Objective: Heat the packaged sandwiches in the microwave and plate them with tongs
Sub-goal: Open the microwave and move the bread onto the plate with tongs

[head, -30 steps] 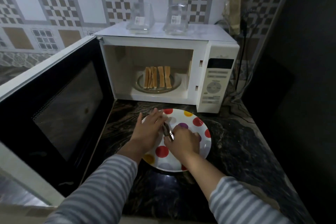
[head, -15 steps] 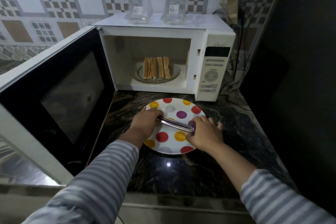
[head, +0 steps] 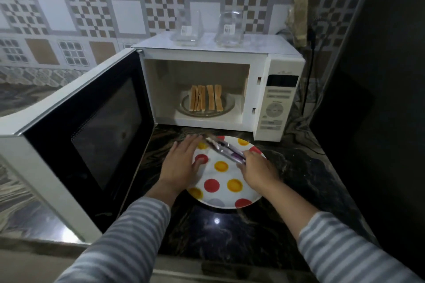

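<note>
Right hand grips the near end of the tongs, fingers curled round the handle; tongs blurred, angled up-left over the plate, far tips near the plate's back rim, arms look close together, cannot tell if they touch the plate. Left hand flat, fingers straight and together, lying on the plate's left edge, holding nothing; its fingertips sit just beside the tong tips, contact unclear. Plate is white with red, yellow and grey-purple dots, on the dark marbled counter right in front of the microwave. Microwave door swung wide open to the left. Sandwiches inside, toast slices standing on edge in a row on the glass turntable, roughly centred in the cavity, unwrapped. Two clear plastic packs with white labels stand on top of the microwave, side by side, apart. Control panel on the microwave's right side, display dark. Black cord hangs down the wall behind the microwave at right. Patterned tile wall behind. Both sleeves grey-and-white striped, right sleeve pushed up the forearm.
</note>
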